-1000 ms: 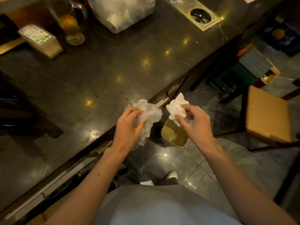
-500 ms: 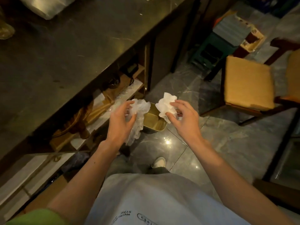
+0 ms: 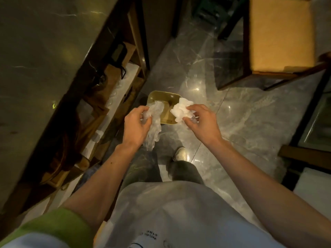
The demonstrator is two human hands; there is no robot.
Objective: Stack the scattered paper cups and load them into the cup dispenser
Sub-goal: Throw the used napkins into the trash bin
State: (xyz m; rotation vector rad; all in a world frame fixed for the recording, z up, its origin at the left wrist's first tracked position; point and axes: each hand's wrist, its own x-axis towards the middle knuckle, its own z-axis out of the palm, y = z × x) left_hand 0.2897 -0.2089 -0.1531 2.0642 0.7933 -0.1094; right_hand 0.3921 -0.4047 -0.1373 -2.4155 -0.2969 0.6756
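The person is standing over a small square gold-coloured bin (image 3: pixel 161 97) that is sitting on the glossy grey marble-tiled floor (image 3: pixel 241 113), close to the foot of the dark stone counter (image 3: pixel 44 51). The left hand (image 3: pixel 137 123) is clenching its fingers and thumb around a crumpled clear plastic wrapper (image 3: pixel 155 120), whose loose end is hanging down below the palm and is overlapping the bin's left side in this view. The right hand (image 3: pixel 201 120) is pinching a crumpled white paper wad (image 3: pixel 179 109) between thumb and fingertips, and the wad is showing over the bin's right rim. The two hands are hanging near each other without touching. Wooden shelves (image 3: pixel 114 81) under the counter are holding brown and white items too blurred to name. A dark-framed chair with a tan cushion (image 3: pixel 281 33) is standing at the upper right, well apart from the bin. A pale shoe (image 3: pixel 180 153) is showing on the floor below the hands, and the person is wearing a white printed shirt (image 3: pixel 179 212) with a green sleeve (image 3: pixel 53 228) on the left arm. Where the paper cups and the cup dispenser are cannot be told from this view.
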